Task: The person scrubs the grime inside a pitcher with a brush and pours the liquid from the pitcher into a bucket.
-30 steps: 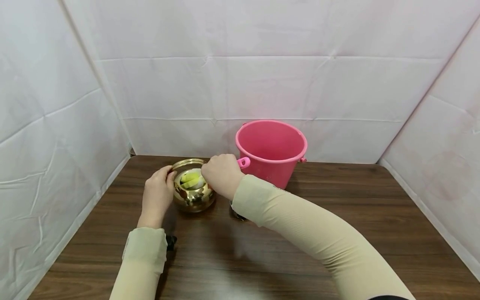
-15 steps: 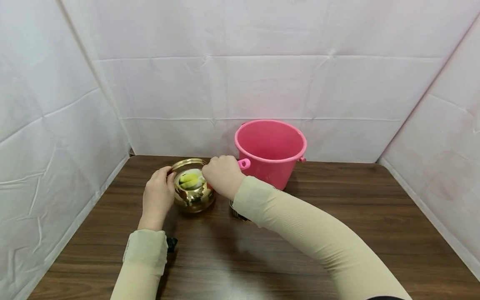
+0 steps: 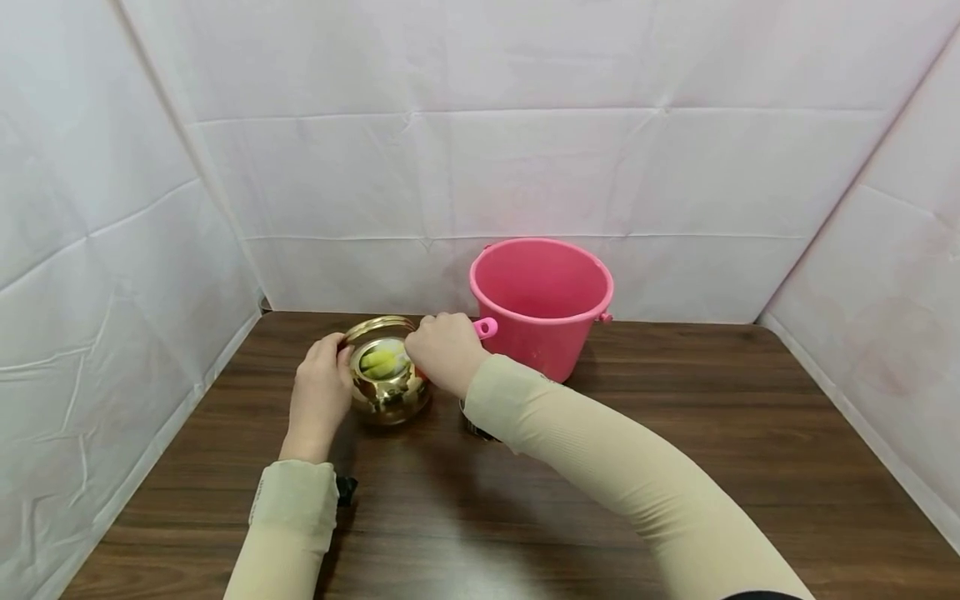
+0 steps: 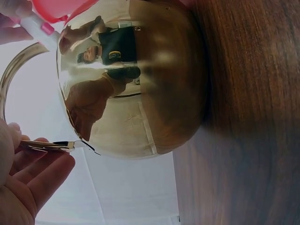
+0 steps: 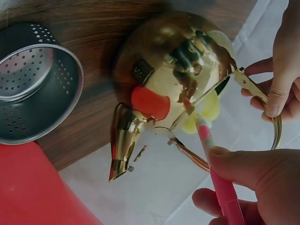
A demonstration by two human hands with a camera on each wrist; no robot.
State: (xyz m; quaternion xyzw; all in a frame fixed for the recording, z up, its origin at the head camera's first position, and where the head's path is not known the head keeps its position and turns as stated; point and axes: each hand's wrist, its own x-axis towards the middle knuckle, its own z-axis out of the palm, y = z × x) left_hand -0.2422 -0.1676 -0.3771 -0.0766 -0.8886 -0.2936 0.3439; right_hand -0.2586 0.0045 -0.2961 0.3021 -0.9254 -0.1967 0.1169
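A shiny gold kettle (image 3: 386,404) stands on the wooden table at the left, its top uncovered. My left hand (image 3: 321,392) pinches the left end of the kettle's raised handle (image 4: 44,145) between thumb and fingers. In my right hand (image 3: 447,352) is a sponge bottle brush, gripped by its pink handle (image 5: 224,194). Its yellow-green and white sponge head (image 3: 381,362) sits in the kettle's opening, blurred, with the lower part hidden inside. The spout (image 5: 124,140) points toward the right hand's side in the right wrist view.
Behind and right of the kettle stands a pink bucket (image 3: 555,342). A perforated metal strainer basket (image 5: 56,89) sits between bucket and kettle, mostly hidden by the right wrist in the head view. White sheeting (image 3: 337,183) encloses the table (image 3: 675,467).
The sponge head has shifted and turned slightly in the opening and now looks blurred. Both hands stay almost in place, and the kettle and bucket stand as before.
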